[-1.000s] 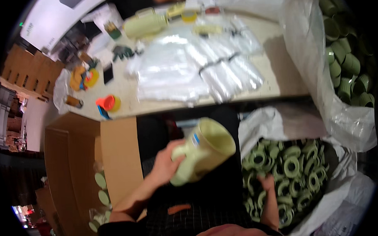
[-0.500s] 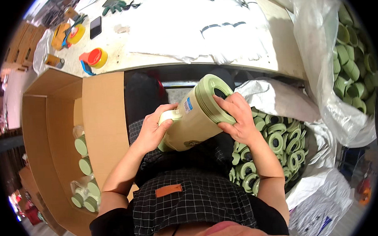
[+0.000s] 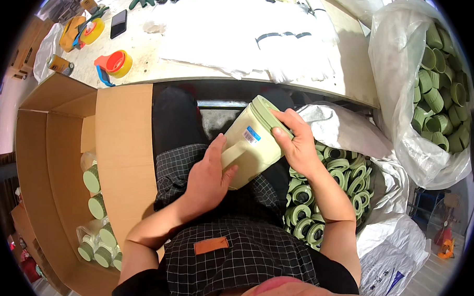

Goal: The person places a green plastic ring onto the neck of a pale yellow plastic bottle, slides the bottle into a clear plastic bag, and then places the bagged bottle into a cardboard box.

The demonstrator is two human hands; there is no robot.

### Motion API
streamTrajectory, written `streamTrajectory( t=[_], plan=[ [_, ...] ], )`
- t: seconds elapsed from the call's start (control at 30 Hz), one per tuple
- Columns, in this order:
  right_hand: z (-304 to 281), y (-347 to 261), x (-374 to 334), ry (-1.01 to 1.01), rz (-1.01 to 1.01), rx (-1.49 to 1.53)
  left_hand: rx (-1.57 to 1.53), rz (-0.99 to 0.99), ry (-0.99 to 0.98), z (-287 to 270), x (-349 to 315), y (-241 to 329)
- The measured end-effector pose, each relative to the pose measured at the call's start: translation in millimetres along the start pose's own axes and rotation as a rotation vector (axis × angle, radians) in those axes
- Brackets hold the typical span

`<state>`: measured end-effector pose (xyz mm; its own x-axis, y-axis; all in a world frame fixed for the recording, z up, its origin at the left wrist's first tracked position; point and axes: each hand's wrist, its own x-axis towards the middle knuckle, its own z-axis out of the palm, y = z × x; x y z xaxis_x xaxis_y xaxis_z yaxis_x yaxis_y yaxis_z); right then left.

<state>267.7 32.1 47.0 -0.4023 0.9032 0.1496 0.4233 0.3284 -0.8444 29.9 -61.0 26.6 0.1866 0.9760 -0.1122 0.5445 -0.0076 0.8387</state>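
Over my lap a pale green jug [image 3: 258, 160] lies tilted, its ringed green top pointing up and to the right. A blue-and-white sticker [image 3: 251, 134] and the handle show on the side facing up. My left hand [image 3: 204, 178] grips the jug by its handle side and lower body, thumb and fingers apart around it. Around the top rim is my right hand [image 3: 298, 143], with the thumb on the side and the fingers over the opening. The inside of the jug is hidden.
On my left stands an open carton [image 3: 126, 136] with wrapped green-capped jugs inside. A sack of green ring-shaped lids [image 3: 303, 212] is at my right. Farther right, a clear bag [image 3: 395, 53] holds green cups. A tape dispenser [image 3: 116, 63] and a phone [image 3: 119, 24] lie on the table.
The jug has rolled so its sticker and handle side face up more. My left hand has shifted from pinching the handle to lying along it. My right hand stays at the rim.
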Motion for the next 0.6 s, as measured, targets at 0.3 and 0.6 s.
streamTrajectory(
  t=[0.3, 0.6],
  plan=[
    [-18.3, -3.3, -8.3, -0.113, 0.182, 0.057, 0.053, 0.077, 0.013, 12.0, 3.9, 1.3],
    [-97.9, -69.4, 62.4, -0.081, 0.267, 0.441, 0.054, 0.149, 0.071, 22.2, 12.8, -7.0]
  ],
)
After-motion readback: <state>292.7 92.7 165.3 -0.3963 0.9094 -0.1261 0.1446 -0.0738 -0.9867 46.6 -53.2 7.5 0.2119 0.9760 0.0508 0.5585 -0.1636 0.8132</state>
